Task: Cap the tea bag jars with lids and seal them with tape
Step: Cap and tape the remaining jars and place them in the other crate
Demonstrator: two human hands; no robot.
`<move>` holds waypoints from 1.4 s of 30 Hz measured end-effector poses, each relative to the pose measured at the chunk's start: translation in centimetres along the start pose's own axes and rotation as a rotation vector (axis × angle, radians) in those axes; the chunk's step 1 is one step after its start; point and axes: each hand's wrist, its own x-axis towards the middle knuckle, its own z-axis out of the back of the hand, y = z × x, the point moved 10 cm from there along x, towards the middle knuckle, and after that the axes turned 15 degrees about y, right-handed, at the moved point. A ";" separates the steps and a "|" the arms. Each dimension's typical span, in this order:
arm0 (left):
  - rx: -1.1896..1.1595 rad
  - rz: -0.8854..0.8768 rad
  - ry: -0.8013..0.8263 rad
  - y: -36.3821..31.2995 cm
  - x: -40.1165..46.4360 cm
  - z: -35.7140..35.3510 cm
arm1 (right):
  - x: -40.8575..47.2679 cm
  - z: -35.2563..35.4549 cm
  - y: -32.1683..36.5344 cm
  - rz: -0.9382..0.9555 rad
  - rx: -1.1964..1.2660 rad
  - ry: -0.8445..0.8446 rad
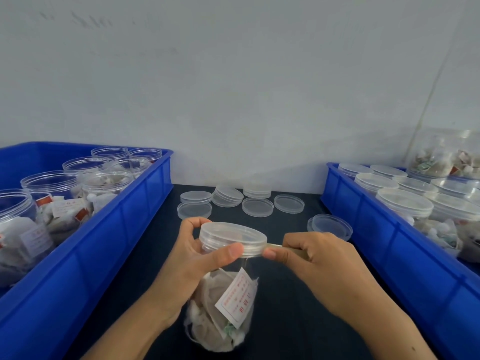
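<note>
A clear jar (pixel 228 302) holding tea bags is tilted toward me above the dark table, with a clear lid (pixel 232 236) sitting on its mouth. My left hand (pixel 192 263) grips the jar's neck, its thumb pressing on the lid's rim. My right hand (pixel 319 266) pinches a strip of clear tape (pixel 275 246) that runs from the right side of the lid's rim into the hand. The tape roll itself is hidden inside the right hand.
A blue crate (pixel 109 242) on the left holds several open jars of tea bags. Another blue crate (pixel 389 237) on the right holds several capped jars. Several loose lids (pixel 257 207) lie on the dark table (pixel 293 320) behind the jar. A white wall stands close behind.
</note>
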 end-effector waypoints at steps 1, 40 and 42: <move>-0.002 -0.002 0.002 0.0 0.0 0.0 | 0.0 0.0 0.0 -0.003 -0.003 0.002; 0.456 -0.091 -0.278 -1.6 -1.8 1.7 | -0.7 -1.3 1.1 -0.027 0.340 0.095; 0.456 -0.084 -0.257 -1.5 -1.6 1.5 | -0.8 -1.0 1.2 -0.023 0.294 0.102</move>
